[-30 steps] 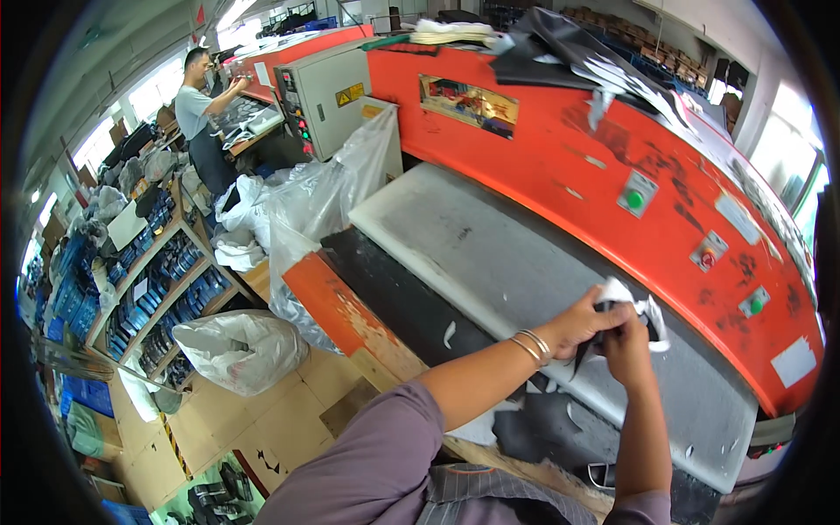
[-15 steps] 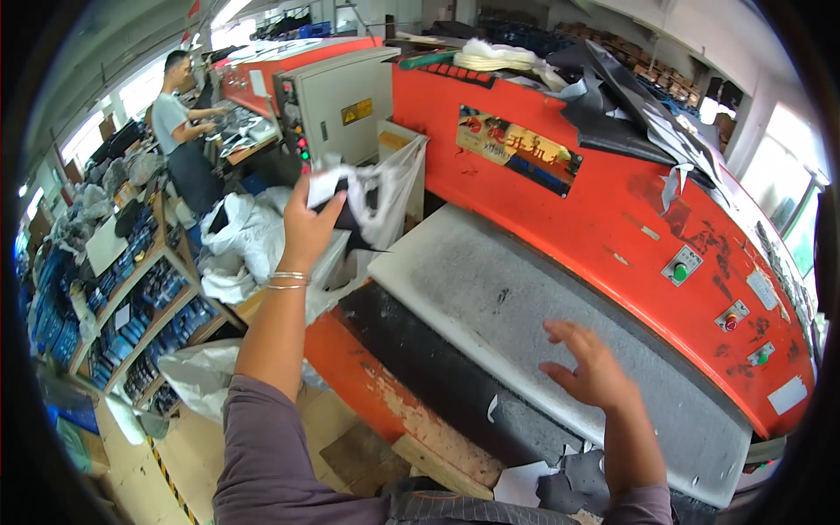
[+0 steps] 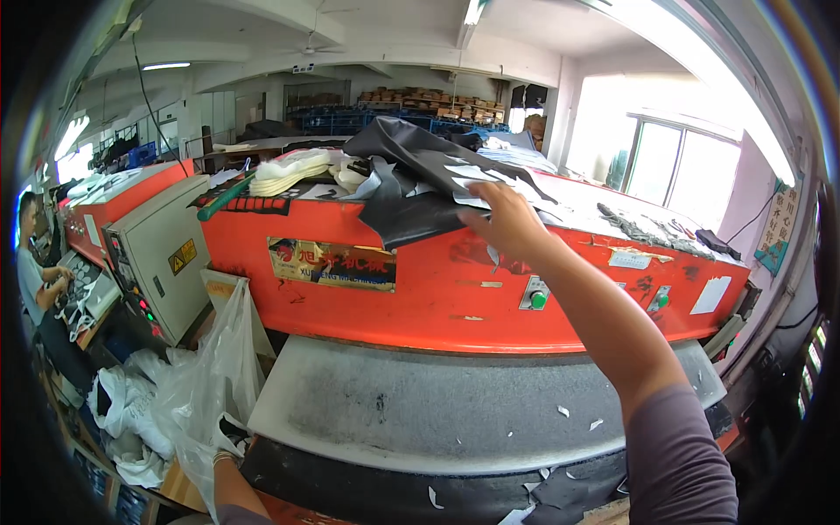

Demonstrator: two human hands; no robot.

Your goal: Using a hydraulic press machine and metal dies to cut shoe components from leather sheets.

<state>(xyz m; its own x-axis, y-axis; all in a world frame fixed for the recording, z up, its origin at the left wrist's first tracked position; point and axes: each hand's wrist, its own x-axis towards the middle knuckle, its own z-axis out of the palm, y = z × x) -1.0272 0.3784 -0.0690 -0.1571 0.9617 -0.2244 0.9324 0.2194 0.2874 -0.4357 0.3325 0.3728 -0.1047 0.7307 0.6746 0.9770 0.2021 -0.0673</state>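
My right hand [image 3: 506,219] reaches up to the top of a red machine [image 3: 420,297]. Its thumb and fingers are apart at the edge of a crumpled black sheet [image 3: 411,223] with white pieces on it; contact is hard to judge. At the lower left, my left hand [image 3: 224,448] is down at a clear plastic bag [image 3: 206,376], a bracelet at the wrist. The bag and a dark-and-white scrap [image 3: 233,430] beside it hide the fingers, so its grip does not show.
A grey work bed [image 3: 437,402] with small white scraps runs along the machine's front. Green buttons [image 3: 537,300] sit on the red face. A grey cabinet [image 3: 166,258] stands left. Beyond it, a person [image 3: 39,280] works at a bench. White bags [image 3: 131,411] lie lower left.
My view has swung right and up. My right hand has risen from above the grey bed to the black sheet. The left, earlier raised with white-and-dark scraps, is now down by the plastic bag.
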